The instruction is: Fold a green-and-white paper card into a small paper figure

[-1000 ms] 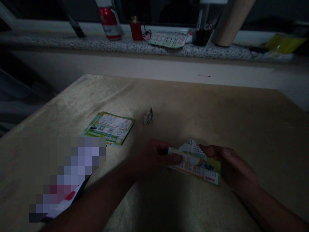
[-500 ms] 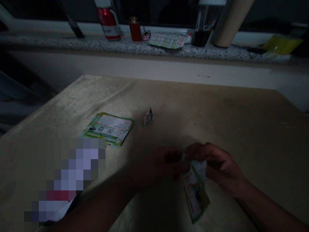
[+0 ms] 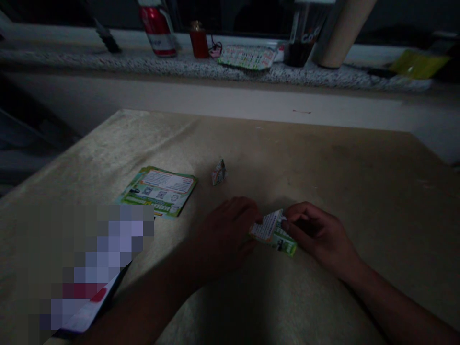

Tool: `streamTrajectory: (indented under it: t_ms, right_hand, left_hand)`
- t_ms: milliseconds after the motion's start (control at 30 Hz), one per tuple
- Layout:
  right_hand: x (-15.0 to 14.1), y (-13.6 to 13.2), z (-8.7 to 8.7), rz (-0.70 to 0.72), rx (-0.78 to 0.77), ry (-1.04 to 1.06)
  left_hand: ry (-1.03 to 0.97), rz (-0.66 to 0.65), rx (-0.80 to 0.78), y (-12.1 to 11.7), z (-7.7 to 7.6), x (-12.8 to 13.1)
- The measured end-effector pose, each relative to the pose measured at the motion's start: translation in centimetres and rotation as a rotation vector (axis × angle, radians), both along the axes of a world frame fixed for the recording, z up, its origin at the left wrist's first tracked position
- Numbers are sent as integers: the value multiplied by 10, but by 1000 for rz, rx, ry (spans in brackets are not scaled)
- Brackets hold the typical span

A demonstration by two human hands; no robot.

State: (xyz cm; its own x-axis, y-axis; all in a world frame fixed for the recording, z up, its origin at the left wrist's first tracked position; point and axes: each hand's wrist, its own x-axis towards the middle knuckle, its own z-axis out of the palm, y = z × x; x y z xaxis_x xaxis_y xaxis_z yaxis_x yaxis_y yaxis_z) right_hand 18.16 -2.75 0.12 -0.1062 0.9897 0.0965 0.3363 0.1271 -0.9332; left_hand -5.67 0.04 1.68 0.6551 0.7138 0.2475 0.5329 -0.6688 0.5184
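Note:
A folded printed flyer (image 3: pixel 273 232), green and white, lies on the beige table (image 3: pixel 341 172) between both hands. My left hand (image 3: pixel 224 235) presses its left end with curled fingers. My right hand (image 3: pixel 318 235) pinches its right end, fingers bent over the fold. A small folded paper piece (image 3: pixel 218 172) stands on the table just beyond my hands. A stack of flat flyers (image 3: pixel 158 190) rests further left.
A blurred-out item (image 3: pixel 89 268) lies at the near left. On the stone sill (image 3: pixel 215 67) behind the table stand a red can (image 3: pixel 156 28), a small red bottle (image 3: pixel 199 40), more flyers (image 3: pixel 246 56), a dark cup (image 3: pixel 300 38) and a cardboard tube (image 3: pixel 336 33).
The flyer was lifted and turned on end half a second ago; now it lies flat on the table, folded smaller, with both hands pressing on it.

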Motion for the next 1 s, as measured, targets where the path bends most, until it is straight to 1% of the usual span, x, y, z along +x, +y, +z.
streamTrajectory:
  t_ms: [33, 100, 167, 267, 467, 667, 800, 1000]
  right_hand:
    - [0, 1, 0, 26, 57, -122]
    - [-1, 3, 0, 113, 196, -342]
    - [-2, 3, 1, 196, 309, -455]
    - [0, 0, 4, 264, 384, -556]
    - [3, -3, 9, 349, 390, -637]
    - [6, -2, 9, 364, 412, -657]
    - [9, -2, 8, 327, 383, -675]
    - [9, -1, 3, 263, 334, -661]
  left_hand:
    - [58, -14, 50, 0, 0, 0]
    - [151, -31, 93, 1, 0, 0]
    - [198, -31, 85, 1, 1, 0]
    - [220, -25, 55, 1, 3, 0]
    - [253, -52, 15, 1, 5, -2]
    - [219, -27, 19, 2, 4, -4]
    - [188, 24, -16, 1, 2, -5]
    - [190, 155, -90, -2, -3, 0]
